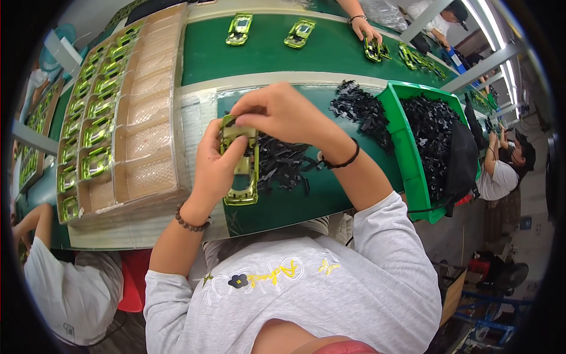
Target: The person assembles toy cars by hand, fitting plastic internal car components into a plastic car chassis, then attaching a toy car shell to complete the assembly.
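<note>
My left hand (213,168) grips a shiny lime-green toy car body shell (242,193) along its left side, thumb laid across the middle. The shell stands lengthwise in front of me, with an opening at its near end. My right hand (283,112) is bent over the far end of the shell, fingers closed together against it. A dark piece shows by those fingertips, but most of it is hidden. Beside the shell, under my right wrist, lies a loose pile of small black plastic parts (286,162) on the green table mat (277,212).
On the left stands a divided tray (150,112) holding several green shells. A green bin (407,156) of black parts is on the right, near another heap of black parts (362,109). Two shells lie on the conveyor belt (206,59); a co-worker's hand (367,30) touches another.
</note>
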Tool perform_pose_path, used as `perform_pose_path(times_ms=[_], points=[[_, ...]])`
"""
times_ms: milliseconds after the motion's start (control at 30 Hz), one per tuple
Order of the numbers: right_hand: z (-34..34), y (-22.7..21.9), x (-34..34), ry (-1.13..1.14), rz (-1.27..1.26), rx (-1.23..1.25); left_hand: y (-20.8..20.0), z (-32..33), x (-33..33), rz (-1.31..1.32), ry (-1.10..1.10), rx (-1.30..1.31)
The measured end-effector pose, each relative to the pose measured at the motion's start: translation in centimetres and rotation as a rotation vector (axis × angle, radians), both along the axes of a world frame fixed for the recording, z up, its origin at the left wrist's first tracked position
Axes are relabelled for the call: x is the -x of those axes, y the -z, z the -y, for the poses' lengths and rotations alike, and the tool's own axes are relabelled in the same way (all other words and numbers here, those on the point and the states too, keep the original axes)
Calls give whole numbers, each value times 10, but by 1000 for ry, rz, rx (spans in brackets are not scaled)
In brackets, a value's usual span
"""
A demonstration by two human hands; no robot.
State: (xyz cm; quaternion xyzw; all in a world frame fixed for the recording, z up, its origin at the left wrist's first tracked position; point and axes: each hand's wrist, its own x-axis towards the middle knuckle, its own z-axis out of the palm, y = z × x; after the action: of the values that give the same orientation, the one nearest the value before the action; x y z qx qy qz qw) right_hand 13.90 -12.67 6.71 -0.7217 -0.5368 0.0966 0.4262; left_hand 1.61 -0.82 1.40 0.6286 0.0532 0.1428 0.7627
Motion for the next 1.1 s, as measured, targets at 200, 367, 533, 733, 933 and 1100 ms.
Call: perform_pose_path(times_ms=[200, 367, 533, 733, 933, 1100], points=[[-5, 10, 8, 68, 262, -94, -4, -1, 0, -17, -11, 52], [-9, 9, 16, 118, 635, -201, -2, -4, -2, -29, -69, 68], [4, -1, 22, 208, 716, -121, 2, -5, -3, -22, -116, 140], [-8, 8, 31, 288, 757, -54, 5, -5, -1, -26, -129, 92], [-13, 10, 27, 255, 698, -48, 9, -2, -1, -22, -127, 68], [-13, 17, 25, 247, 770, -92, 11, -3, -3, -30, -137, 70]])
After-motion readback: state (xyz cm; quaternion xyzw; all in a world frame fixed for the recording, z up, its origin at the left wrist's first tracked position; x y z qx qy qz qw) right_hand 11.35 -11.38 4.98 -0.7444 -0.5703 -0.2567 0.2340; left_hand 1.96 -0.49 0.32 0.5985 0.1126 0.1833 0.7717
